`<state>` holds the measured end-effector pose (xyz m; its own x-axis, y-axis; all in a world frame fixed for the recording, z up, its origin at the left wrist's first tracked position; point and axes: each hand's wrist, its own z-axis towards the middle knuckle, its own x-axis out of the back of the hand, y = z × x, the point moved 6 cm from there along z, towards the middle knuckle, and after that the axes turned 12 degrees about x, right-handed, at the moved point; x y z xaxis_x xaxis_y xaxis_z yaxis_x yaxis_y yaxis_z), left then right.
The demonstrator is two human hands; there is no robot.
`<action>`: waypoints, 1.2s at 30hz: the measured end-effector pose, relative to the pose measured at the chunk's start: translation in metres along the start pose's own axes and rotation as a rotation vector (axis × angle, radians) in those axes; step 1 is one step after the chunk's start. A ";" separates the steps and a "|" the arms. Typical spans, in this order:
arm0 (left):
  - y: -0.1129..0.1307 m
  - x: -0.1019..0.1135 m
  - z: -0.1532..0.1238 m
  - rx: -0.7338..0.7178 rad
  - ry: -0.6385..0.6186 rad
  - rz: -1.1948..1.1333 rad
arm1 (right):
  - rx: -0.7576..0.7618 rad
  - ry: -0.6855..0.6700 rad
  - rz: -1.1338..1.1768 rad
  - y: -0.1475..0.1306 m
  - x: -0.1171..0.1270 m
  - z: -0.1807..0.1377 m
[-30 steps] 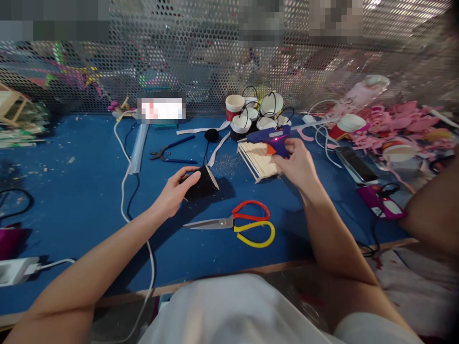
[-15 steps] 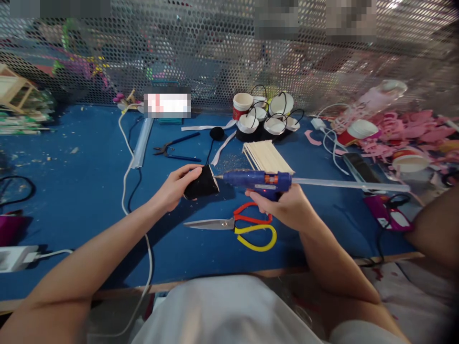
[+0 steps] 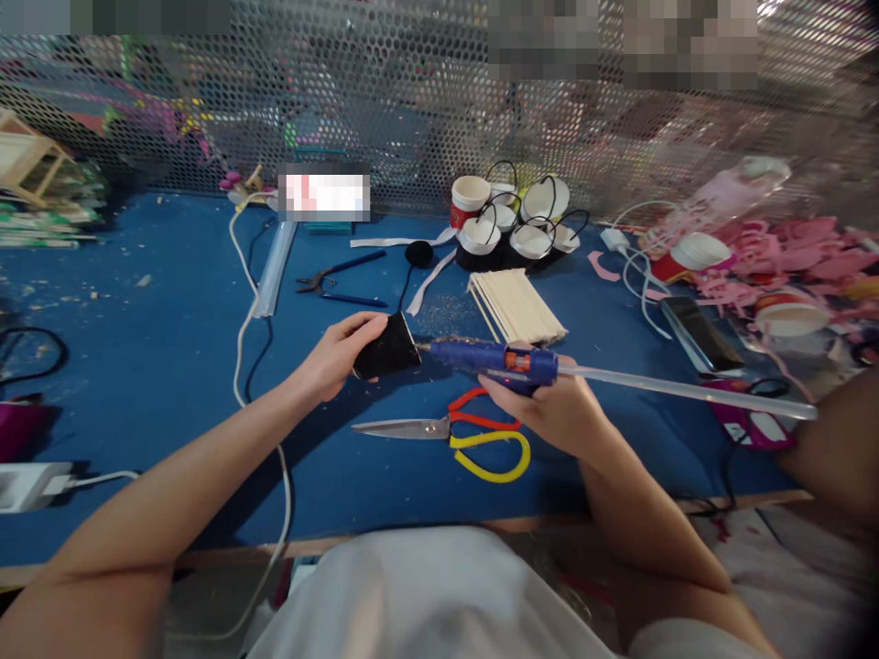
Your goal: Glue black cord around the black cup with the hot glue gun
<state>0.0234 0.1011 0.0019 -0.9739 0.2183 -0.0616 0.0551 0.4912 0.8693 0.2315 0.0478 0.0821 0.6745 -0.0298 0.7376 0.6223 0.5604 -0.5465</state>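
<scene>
My left hand [image 3: 345, 352] is closed around a black-covered cup [image 3: 390, 349] lying on its side, its pale rim facing right. In my right hand [image 3: 553, 403] is a blue hot glue gun [image 3: 481, 357], with a long clear glue stick [image 3: 693, 388] sticking out of its back. The gun's nozzle is at the cup's rim; I cannot tell whether it touches. A black cord runs from behind the cup up to a round black piece [image 3: 418, 253]. Scissors [image 3: 439, 430] with one red and one yellow handle lie just below, between my hands.
Behind my hands lie pliers [image 3: 343, 277], white strips, wooden sticks [image 3: 518, 305] and several cups with black handles [image 3: 532, 240]. A white cable [image 3: 238, 366] crosses the table at left. A phone [image 3: 704, 334], pink scraps [image 3: 797, 261] and another person's arm [image 3: 838, 430] are at right.
The back of the glue gun and its stick have tilted downward, and the nozzle has dropped slightly along the cup's rim. The cup has turned a little in my left hand.
</scene>
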 end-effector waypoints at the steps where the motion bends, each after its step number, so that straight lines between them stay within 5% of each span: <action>1: 0.000 0.000 0.000 0.000 0.001 0.000 | 0.007 -0.007 -0.008 0.000 0.000 0.000; 24: 0.005 -0.002 -0.004 -0.040 0.043 0.043 | -0.047 -0.070 -0.025 0.000 0.000 -0.002; 36: 0.009 0.005 -0.006 -0.204 0.142 0.169 | -0.046 -0.068 -0.038 0.000 0.000 -0.002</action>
<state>0.0179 0.1014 0.0122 -0.9765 0.1559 0.1491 0.1879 0.2750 0.9429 0.2326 0.0464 0.0812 0.6222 0.0068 0.7828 0.6660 0.5209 -0.5339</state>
